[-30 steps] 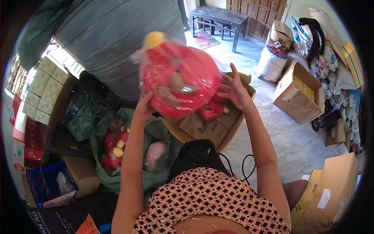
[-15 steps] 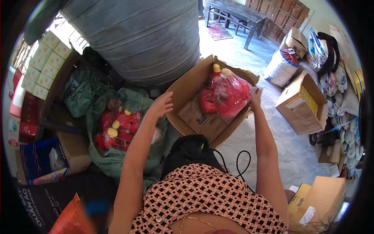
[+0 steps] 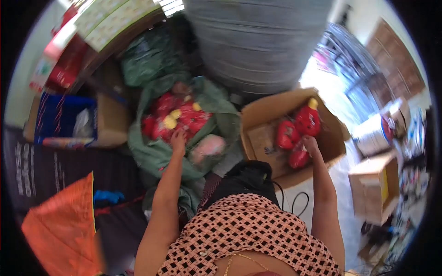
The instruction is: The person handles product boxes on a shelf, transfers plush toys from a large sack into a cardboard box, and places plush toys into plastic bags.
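Note:
My left hand point(image 3: 178, 139) reaches into the green sack point(image 3: 140, 149), its fingers apart at the edge of the red, plastic-wrapped things point(image 3: 195, 117) with yellow tips. A pale pink bundle point(image 3: 209, 148) lies beside it in the sack. To the right, my right hand point(image 3: 311, 145) is inside the open cardboard box point(image 3: 258, 133), fingers closed at a red plastic-wrapped thing point(image 3: 299, 158). Two more red pieces lie close by, one of them a red thing with a yellow tip point(image 3: 308, 118). Motion blur softens the fingers of both hands.
A large grey ribbed tank point(image 3: 258, 46) stands behind the sack and box. At left is a blue-lined carton point(image 3: 69, 117), with an orange cloth-like sheet point(image 3: 64, 225) in front. Another open carton point(image 3: 375, 186) stands at right. A black cord point(image 3: 301, 204) loops near my body.
The view has swung left. My left hand has moved from beside the box to the things in the sack. My right hand has gone from the box's rim to inside it; the red bundle lies lower.

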`<action>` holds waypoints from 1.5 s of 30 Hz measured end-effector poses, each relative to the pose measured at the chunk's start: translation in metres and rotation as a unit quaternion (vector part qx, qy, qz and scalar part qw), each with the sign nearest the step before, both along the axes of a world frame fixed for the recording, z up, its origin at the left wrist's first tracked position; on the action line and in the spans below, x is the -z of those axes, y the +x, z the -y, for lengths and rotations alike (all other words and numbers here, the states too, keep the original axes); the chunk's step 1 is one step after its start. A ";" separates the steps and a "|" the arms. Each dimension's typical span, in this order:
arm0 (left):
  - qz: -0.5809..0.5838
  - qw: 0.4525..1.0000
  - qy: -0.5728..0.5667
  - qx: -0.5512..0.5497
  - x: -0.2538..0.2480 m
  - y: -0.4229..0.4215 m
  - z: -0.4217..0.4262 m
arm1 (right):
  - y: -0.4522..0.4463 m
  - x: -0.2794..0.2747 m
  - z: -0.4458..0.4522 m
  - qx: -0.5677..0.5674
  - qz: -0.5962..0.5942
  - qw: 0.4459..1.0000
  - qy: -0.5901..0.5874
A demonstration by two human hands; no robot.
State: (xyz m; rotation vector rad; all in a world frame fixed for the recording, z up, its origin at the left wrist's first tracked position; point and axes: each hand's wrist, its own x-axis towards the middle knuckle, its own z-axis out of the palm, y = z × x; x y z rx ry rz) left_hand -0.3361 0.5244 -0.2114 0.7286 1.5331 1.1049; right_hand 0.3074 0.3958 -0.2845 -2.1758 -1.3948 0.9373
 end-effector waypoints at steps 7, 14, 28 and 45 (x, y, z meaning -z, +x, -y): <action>-0.535 0.838 0.104 0.020 -0.014 -0.049 -0.004 | -0.180 -0.065 -0.095 -0.295 0.055 0.948 0.109; -0.561 0.812 0.156 0.046 -0.013 -0.078 -0.070 | -0.329 -0.081 -0.172 -0.400 0.040 0.915 0.035; -0.381 0.903 0.037 0.194 -0.039 -0.233 -0.100 | -0.522 -0.119 -0.256 -0.388 -0.082 0.917 0.047; -0.259 0.777 0.456 0.348 -0.311 -0.080 -0.002 | -0.473 -0.376 -0.250 -0.097 -0.843 0.526 0.060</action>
